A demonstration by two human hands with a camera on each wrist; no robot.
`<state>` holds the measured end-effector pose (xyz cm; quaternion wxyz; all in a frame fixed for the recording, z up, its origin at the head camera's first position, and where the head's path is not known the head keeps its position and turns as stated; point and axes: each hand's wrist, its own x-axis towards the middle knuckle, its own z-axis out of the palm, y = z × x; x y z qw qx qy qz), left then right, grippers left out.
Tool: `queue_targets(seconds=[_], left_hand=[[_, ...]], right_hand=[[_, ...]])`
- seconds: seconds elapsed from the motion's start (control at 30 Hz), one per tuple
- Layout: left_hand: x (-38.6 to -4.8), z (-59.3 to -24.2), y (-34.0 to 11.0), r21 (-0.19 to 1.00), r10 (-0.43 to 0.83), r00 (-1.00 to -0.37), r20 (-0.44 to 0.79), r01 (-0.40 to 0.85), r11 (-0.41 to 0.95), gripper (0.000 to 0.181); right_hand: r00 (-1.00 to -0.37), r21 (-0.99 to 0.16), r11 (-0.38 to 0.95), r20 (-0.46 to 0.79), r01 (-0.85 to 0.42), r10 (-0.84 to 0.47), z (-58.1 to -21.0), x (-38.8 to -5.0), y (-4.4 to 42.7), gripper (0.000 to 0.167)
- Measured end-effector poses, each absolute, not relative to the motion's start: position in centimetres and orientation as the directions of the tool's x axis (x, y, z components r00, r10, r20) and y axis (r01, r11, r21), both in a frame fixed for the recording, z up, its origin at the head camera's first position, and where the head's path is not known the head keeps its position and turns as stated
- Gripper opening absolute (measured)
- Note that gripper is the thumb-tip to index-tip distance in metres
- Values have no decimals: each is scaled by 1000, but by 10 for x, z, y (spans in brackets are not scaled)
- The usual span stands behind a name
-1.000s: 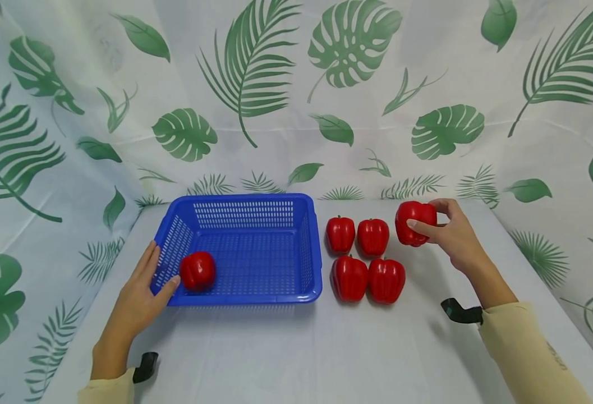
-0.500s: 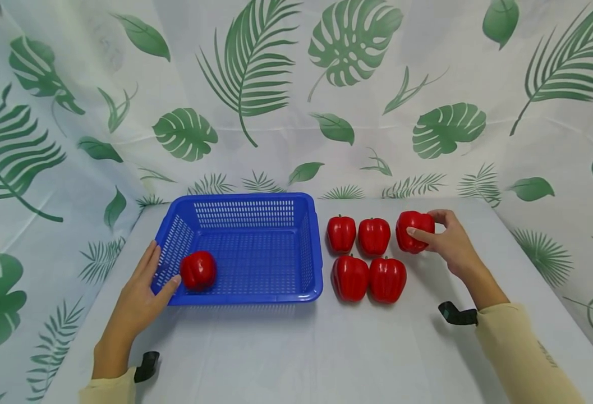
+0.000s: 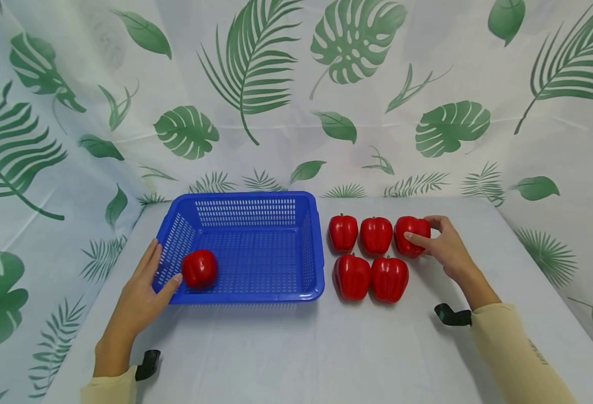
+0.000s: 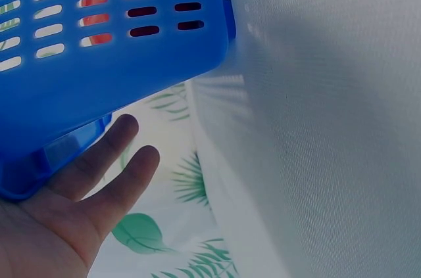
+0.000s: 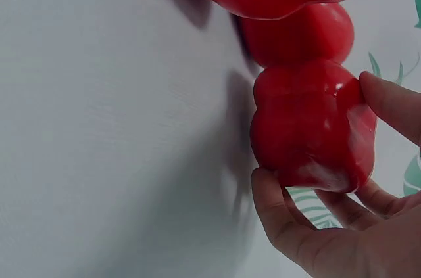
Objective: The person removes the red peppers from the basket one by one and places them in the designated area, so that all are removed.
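Observation:
A blue plastic basket (image 3: 256, 261) with slotted walls stands on the table, and one red bell pepper (image 3: 199, 269) lies in its left front part. My left hand (image 3: 137, 300) touches the basket's left front corner, thumb over the rim; two straight, spread fingers show beside the basket wall (image 4: 99, 87) in the left wrist view. Holding another red bell pepper (image 5: 312, 127) between thumb and fingers, my right hand (image 3: 445, 247) is at the right end of the back row. Whether this pepper bears fully on the table is hard to tell.
Several red bell peppers stand right of the basket: two in the back row (image 3: 376, 235) and two in front (image 3: 389, 279). The white table (image 3: 296, 348) extends toward me. Behind and beside it hangs a leaf-patterned curtain (image 3: 276, 134).
The right hand has lowered its bell pepper and brought it slightly left, level with the back-row peppers. The left hand and the basket stay in place.

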<state>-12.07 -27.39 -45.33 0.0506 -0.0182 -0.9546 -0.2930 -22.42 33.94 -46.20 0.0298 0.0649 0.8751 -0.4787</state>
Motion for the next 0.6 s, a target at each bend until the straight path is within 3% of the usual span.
queue_targets(seconds=[0.6], left_hand=[[-122,-453,-275,558,11,-995,98,64,827,91]], right_hand=[[-987,-841,518,-156,155,42,-465,-225,340,96]])
